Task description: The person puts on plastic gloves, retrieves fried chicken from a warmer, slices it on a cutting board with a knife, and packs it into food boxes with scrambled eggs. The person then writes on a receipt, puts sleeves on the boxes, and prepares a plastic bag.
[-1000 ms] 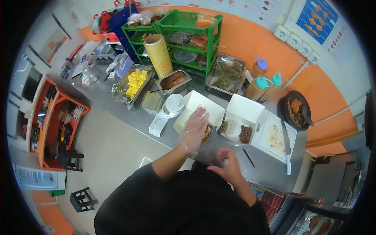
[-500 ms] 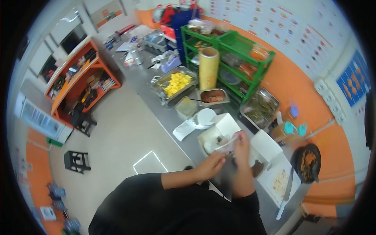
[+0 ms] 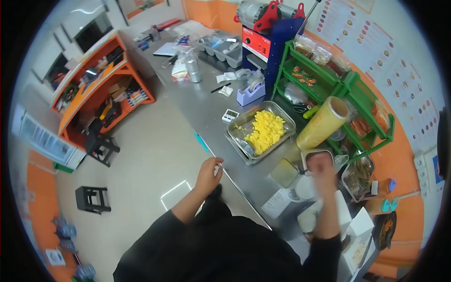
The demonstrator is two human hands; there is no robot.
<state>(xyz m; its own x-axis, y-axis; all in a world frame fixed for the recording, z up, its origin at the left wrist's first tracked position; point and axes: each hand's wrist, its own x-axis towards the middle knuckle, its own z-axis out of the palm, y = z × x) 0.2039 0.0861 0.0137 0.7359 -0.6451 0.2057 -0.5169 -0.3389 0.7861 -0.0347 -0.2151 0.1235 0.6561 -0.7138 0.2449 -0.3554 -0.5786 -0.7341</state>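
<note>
Hands parted since earlier frame, when both met over the box (image 3: pixel 344 209).
Left hand (image 3: pixel 208 176), mid-frame: half-curled, contents unclear. Right hand (image 3: pixel 325 177), right of centre: blurred over tub (image 3: pixel 305 162), grip unreadable.

The left hand (image 3: pixel 207 177), inside a clear glove over the open white box (image 3: pixel 308 219) a second ago, then brought together with the right half a second ago, now looks bare and has drawn back left to the near edge of the bench (image 3: pixel 188 113). The right hand (image 3: pixel 324 176), blurred, has gone from the boxes to the small metal tray of reddish food (image 3: pixel 317 160); contact is unclear. Its forearm now partly covers the white box. The view has swung left, bringing the red-panelled machine (image 3: pixel 256 44) more fully in.
</note>
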